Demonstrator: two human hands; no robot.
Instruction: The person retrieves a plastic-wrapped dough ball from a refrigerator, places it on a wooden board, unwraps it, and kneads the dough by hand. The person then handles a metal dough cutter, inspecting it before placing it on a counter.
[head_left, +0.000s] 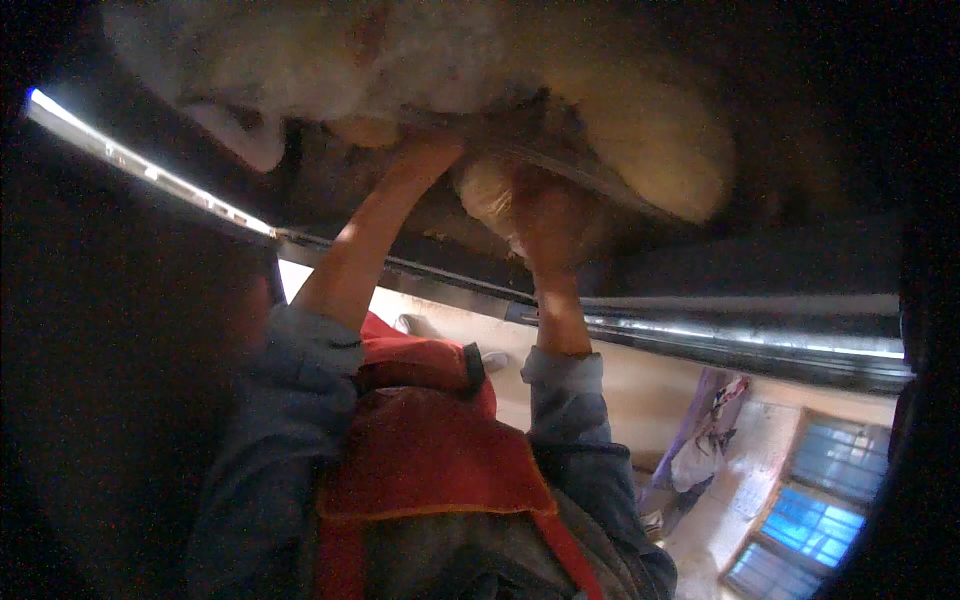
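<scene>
Both of my arms reach over a metal-edged sill into a dark compartment. My left hand (442, 144) goes in under a large pale bundle (330, 67), and its fingers are lost in shadow. Close to the pale wrapped item (486, 191) is my right hand (551, 214), dim and blurred; it seems to touch that item, but its grip is unclear. A thin dark strip (577, 174) slants above the right hand. Beyond it lies a rounded yellowish bundle (660, 150). A pale pointed flap (251, 139) hangs left of my left forearm.
The compartment's metal front rail (465, 281) runs below my forearms. A bright narrow gap (150, 172) shows at left beside a dark panel (127, 337). I wear a red apron (442, 465). Behind are a hanging purple cloth (686, 427) and a barred window (814, 525).
</scene>
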